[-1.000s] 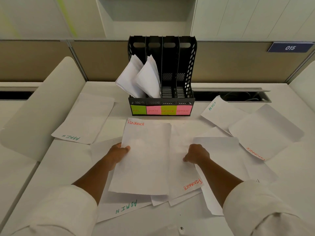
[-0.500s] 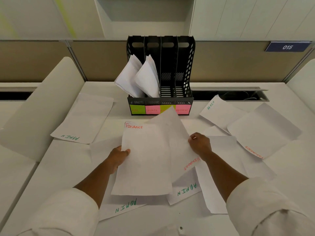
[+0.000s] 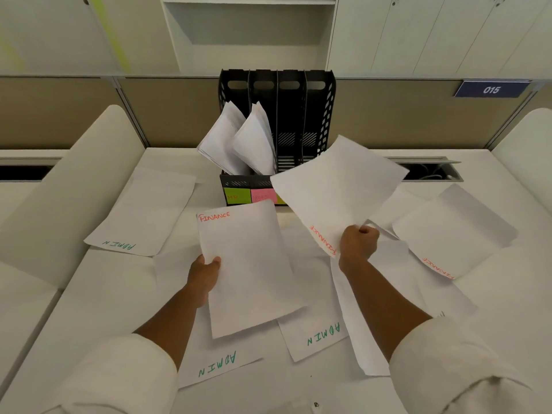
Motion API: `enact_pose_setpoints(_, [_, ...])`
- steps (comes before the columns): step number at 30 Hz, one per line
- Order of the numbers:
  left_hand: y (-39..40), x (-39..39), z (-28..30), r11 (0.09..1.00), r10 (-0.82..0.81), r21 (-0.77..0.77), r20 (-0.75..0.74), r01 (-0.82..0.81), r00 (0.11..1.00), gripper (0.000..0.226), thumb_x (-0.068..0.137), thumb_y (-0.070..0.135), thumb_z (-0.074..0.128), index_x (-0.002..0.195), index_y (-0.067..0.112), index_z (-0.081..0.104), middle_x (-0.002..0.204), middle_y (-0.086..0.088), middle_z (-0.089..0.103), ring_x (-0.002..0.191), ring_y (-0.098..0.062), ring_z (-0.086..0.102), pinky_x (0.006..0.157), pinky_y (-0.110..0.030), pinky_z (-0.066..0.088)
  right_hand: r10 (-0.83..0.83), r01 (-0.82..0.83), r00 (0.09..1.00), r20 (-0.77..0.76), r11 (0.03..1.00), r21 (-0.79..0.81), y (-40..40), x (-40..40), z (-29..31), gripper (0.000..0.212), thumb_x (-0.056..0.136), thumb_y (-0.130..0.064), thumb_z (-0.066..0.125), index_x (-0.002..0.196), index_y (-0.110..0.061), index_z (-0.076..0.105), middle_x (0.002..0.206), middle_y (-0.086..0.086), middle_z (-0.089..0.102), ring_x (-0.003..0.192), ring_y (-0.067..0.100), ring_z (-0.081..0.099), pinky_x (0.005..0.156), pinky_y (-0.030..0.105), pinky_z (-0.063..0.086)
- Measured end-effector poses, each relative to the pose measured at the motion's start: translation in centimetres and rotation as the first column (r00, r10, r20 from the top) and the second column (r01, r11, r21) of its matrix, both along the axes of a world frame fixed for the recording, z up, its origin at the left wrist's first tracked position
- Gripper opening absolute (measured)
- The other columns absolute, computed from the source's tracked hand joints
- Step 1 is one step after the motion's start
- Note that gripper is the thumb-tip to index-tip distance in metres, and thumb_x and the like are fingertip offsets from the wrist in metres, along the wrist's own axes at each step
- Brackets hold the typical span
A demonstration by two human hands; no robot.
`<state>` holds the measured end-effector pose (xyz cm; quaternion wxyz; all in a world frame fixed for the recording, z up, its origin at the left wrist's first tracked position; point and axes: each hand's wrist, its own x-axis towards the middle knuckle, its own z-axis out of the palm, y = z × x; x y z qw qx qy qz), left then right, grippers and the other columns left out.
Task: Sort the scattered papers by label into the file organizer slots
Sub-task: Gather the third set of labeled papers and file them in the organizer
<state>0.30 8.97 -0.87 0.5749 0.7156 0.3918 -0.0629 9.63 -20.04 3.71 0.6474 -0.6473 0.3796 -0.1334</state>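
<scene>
A black four-slot file organizer [image 3: 319, 115] stands at the back of the white desk, with green and pink sticky labels on its front. Papers fill its two left slots; the two right slots look empty. My left hand [image 3: 204, 271] grips the left edge of a sheet marked FINANCE [image 3: 248, 264] in red. My right hand [image 3: 357, 243] grips a second FINANCE sheet [image 3: 334, 186], lifted and tilted in front of the organizer's right labels. Sheets marked ADMIN in green lie on the desk at the left [image 3: 143, 210], near front [image 3: 218, 366] and centre front [image 3: 316, 339].
Another red-lettered FINANCE sheet [image 3: 451, 231] lies at the right over other papers. A blank sheet [image 3: 367, 324] runs under my right forearm. White curved dividers [image 3: 71, 186] flank the desk. A cable slot [image 3: 430, 171] opens behind, below a sign reading 015 [image 3: 491, 89].
My right hand pulled the second FINANCE sheet out from under the first and lifted it up and right toward the organizer, uncovering an ADMIN sheet. My left hand kept its sheet.
</scene>
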Motion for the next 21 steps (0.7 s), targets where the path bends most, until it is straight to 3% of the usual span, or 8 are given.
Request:
enact_pose_setpoints(2, [-0.5, 0.1, 0.1, 1.0, -0.002, -0.029, 0.02, 0.002, 1.0, 0.037, 0.099, 0.032, 0.049, 0.132, 0.017, 0.05, 0.125, -0.009, 0.059, 0.101, -0.028, 0.056, 0.087, -0.045, 0.048, 0.049, -0.045, 0.998, -0.041, 0.995, 0.087, 1.0, -0.6, -0.5, 0.013, 0.083, -0.008, 0.048, 0.094, -0.012, 0.053, 0.089, 0.002, 0.056, 0.077, 0.022, 0.056, 0.061, 0.028, 0.049])
enact_pose_setpoints(4, [-1.1, 0.1, 0.1, 0.998, -0.006, -0.059, 0.042, 0.009, 0.999, 0.034, 0.099, 0.031, 0.05, 0.131, 0.017, 0.051, 0.119, -0.007, 0.061, 0.098, -0.027, 0.058, 0.082, -0.042, 0.05, 0.137, -0.119, 0.988, -0.066, 0.967, 0.224, 1.7, -1.3, -1.0, 0.013, 0.076, -0.002, 0.048, 0.084, -0.006, 0.057, 0.079, 0.006, 0.054, 0.065, 0.02, 0.053, 0.046, 0.021, 0.044])
enact_pose_setpoints(7, [-2.1, 0.0, 0.3, 0.995, -0.015, -0.102, 0.065, 0.021, 0.998, 0.031, 0.099, 0.028, 0.052, 0.127, 0.017, 0.053, 0.116, -0.007, 0.062, 0.093, -0.025, 0.06, 0.077, -0.038, 0.05, 0.272, -0.215, 0.955, -0.117, 0.908, 0.36, 2.6, -2.7, -1.7, 0.008, 0.074, 0.002, 0.053, 0.071, -0.002, 0.059, 0.067, 0.011, 0.059, 0.057, 0.02, 0.055, 0.049, 0.023, 0.043])
enact_pose_setpoints(9, [-2.7, -0.1, 0.4, 0.991, -0.018, -0.133, 0.078, 0.029, 0.997, 0.028, 0.099, 0.026, 0.052, 0.126, 0.018, 0.053, 0.117, -0.007, 0.062, 0.091, -0.023, 0.061, 0.075, -0.036, 0.051, 0.335, -0.254, 0.93, -0.152, 0.883, 0.395, 3.1, -3.5, -2.1, 0.009, 0.076, 0.004, 0.057, 0.085, 0.004, 0.061, 0.069, 0.015, 0.068, 0.057, 0.02, 0.062, 0.052, 0.024, 0.047])
enact_pose_setpoints(12, [-3.2, -0.1, 0.5, 0.982, -0.021, -0.185, 0.094, 0.038, 0.995, 0.033, 0.099, 0.024, 0.05, 0.131, 0.018, 0.051, 0.122, -0.006, 0.061, 0.104, -0.028, 0.061, 0.082, -0.039, 0.052, 0.375, -0.283, 0.912, -0.164, 0.868, 0.408, 4.1, -4.3, -2.7, 0.036, 0.077, 0.007, 0.06, 0.112, 0.003, 0.051, 0.085, 0.024, 0.072, 0.064, 0.024, 0.071, 0.055, 0.026, 0.055])
enact_pose_setpoints(14, [-3.4, -0.2, 0.5, 0.976, -0.01, -0.213, 0.103, 0.032, 0.995, 0.033, 0.1, 0.023, 0.049, 0.133, 0.017, 0.05, 0.124, -0.006, 0.061, 0.108, -0.029, 0.06, 0.086, -0.041, 0.052, 0.38, -0.285, 0.912, -0.154, 0.858, 0.428, 4.7, -4.9, -2.9, 0.04, 0.077, 0.009, 0.06, 0.112, -0.004, 0.046, 0.097, 0.024, 0.068, 0.073, 0.028, 0.074, 0.059, 0.028, 0.059])
enact_pose_setpoints(18, [-3.5, -0.3, 0.5, 0.96, -0.003, -0.278, 0.121, 0.037, 0.993, 0.025, 0.1, 0.03, 0.048, 0.122, 0.02, 0.054, 0.119, -0.005, 0.066, 0.1, -0.026, 0.065, 0.084, -0.043, 0.054, 0.518, -0.342, 0.823, -0.233, 0.779, 0.525, 6.0, -5.5, -2.7, 0.025, 0.078, 0.009, 0.062, 0.102, 0.004, 0.057, 0.098, 0.023, 0.068, 0.077, 0.031, 0.073, 0.069, 0.034, 0.062])
enact_pose_setpoints(21, [-3.5, -0.2, 0.6, 0.951, -0.006, -0.304, 0.148, 0.052, 0.989, 0.031, 0.095, 0.037, 0.057, 0.12, 0.018, 0.057, 0.112, -0.005, 0.07, 0.096, -0.027, 0.068, 0.083, -0.044, 0.057, 0.653, -0.425, 0.702, -0.285, 0.705, 0.567, 6.9, -5.7, -2.0, 0.011, 0.079, 0.008, 0.065, 0.09, 0.006, 0.062, 0.089, 0.022, 0.069, 0.072, 0.031, 0.071, 0.059, 0.033, 0.061])
